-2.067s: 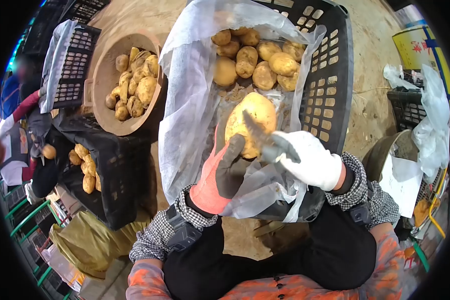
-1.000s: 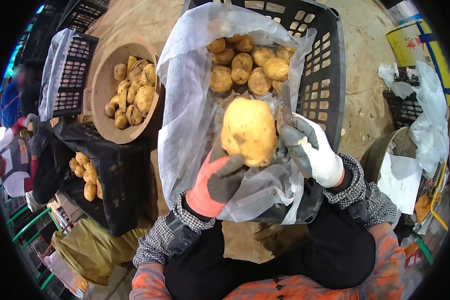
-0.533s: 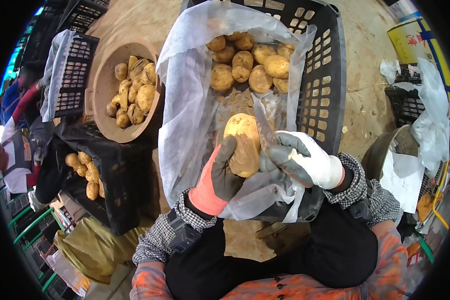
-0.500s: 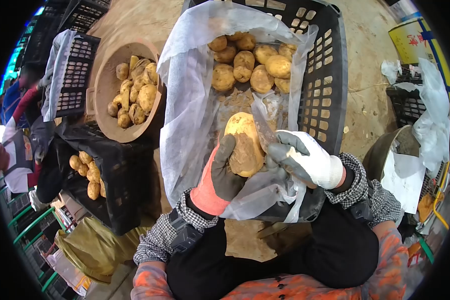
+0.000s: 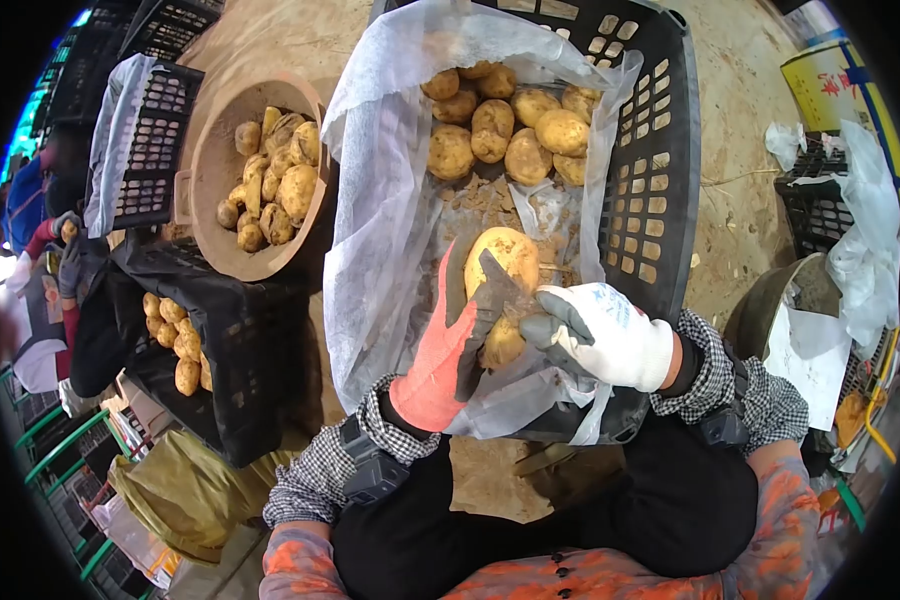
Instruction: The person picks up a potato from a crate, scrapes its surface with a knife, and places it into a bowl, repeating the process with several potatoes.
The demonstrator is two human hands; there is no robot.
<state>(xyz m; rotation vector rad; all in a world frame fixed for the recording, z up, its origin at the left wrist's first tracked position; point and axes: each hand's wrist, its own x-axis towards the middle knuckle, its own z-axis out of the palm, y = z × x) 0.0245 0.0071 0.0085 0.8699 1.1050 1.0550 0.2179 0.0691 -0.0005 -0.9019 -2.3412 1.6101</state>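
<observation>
A large yellow potato (image 5: 507, 252) is in my left hand (image 5: 460, 335), which wears a red and grey glove and closes round its left side. My right hand (image 5: 600, 335), in a white and grey glove, grips a knife whose dark, dirty blade (image 5: 505, 288) lies across the potato's face. The knife's handle is hidden in my fingers. Both hands are over the near part of a black crate (image 5: 653, 190) lined with thin white sheeting (image 5: 375, 230). Several potatoes (image 5: 527, 157) lie at the crate's far end, with loose soil (image 5: 480, 205) nearer me.
To the left stands a brown tub (image 5: 202, 225) of misshapen and cut potatoes. Below it is a black-lined crate (image 5: 255, 370) with several potatoes. Another person (image 5: 45, 300) works at the far left. A metal basin (image 5: 755, 315) and plastic sheeting (image 5: 855, 270) are at right.
The potato has shifted slightly up and right. My left hand has turned, its grey fingers now nearer the blade. The blade has swung from the potato's right edge across its face.
</observation>
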